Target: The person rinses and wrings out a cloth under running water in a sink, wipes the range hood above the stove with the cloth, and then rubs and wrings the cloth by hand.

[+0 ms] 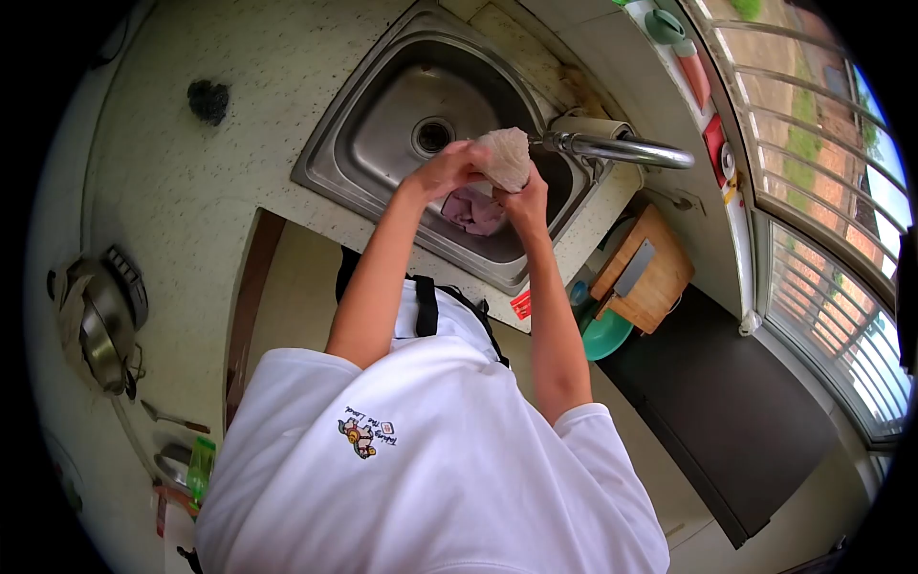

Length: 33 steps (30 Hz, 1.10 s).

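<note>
Both of my hands are over the steel sink [335, 153]. A pale, crumpled cloth-like piece [505, 158] is held up between them, close to the faucet's spout end. My right hand [526, 199] grips its lower end, with the fingers closed around it. My left hand [448, 170] is at its left side, fingers bent against it; the fingertips are partly hidden. Below the hands, a mauve cloth [472, 211] lies crumpled in the basin. The drain [432, 136] shows behind my left hand.
A curved metal faucet [631, 150] reaches in from the right. A dark scouring pad [207, 101] lies on the left counter. Cutting boards [660, 277] with a cleaver [634, 268] stand at right, above a green basin [606, 335]. Metal pans [103, 335] sit far left.
</note>
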Motion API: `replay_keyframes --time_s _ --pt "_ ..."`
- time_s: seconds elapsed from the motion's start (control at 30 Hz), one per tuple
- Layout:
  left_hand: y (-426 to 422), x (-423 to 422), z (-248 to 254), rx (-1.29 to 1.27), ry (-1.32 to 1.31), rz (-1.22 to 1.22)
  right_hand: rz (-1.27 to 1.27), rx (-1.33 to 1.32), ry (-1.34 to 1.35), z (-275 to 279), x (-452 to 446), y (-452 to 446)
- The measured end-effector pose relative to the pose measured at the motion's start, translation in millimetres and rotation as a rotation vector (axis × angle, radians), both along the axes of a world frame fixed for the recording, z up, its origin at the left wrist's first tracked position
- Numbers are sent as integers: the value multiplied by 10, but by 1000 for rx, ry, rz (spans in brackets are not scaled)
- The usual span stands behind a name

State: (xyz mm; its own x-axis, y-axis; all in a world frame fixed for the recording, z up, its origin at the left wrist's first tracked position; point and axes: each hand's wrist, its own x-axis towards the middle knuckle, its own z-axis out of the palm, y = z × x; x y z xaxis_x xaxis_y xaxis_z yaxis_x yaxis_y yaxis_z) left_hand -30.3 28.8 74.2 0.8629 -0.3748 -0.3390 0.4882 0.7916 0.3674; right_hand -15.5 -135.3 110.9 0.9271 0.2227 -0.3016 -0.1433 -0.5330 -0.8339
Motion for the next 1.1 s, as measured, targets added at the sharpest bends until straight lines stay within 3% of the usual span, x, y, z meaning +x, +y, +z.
replay_keyframes --time_s 0.07,0.17,0.23,0.3,0.33,0.47,0.53,0.67,0.77,0.8,0.87,0.9,0.97,1.1 --pt "175 -45 -39 -226 10 -91 66 -40 -68 171 58 -23" --pt "148 -111 -314 -251 157 -275 196 -98 -139 410 95 -25" --pt "17 -163 -227 -115 241 -279 471 -202 -363 475 118 -49" --pt "-117 -251 -355 -546 197 -490 526 -198 -351 554 143 -35" --pt "-64 -287 -53 -648 180 -506 626 -242 -361 634 175 -19" --pt "-29 -395 -66 -659 -105 -548 832 -322 -432 702 254 -31" --pt "29 -364 -138 -276 -217 -739 799 -309 -455 707 244 -9" --pt "64 -265 -13 -132 -253 -792 862 -400 -492 687 289 -46" --pt "99 -212 197 273 -337 -804 911 -403 -343 633 305 -52" --pt "59 -224 135 273 -337 -803 913 -403 -344 603 313 -52" --pt "-58 -268 -53 752 -515 -681 930 -477 -189 532 312 -46" --pt "-57 -268 41 751 -514 -680 932 -477 -187 508 291 -43" --pt "-44 -267 325 1484 -571 -528 849 -506 -53 466 245 -20" --pt "0 -84 101 1658 -815 -303 630 -481 164 375 109 62"
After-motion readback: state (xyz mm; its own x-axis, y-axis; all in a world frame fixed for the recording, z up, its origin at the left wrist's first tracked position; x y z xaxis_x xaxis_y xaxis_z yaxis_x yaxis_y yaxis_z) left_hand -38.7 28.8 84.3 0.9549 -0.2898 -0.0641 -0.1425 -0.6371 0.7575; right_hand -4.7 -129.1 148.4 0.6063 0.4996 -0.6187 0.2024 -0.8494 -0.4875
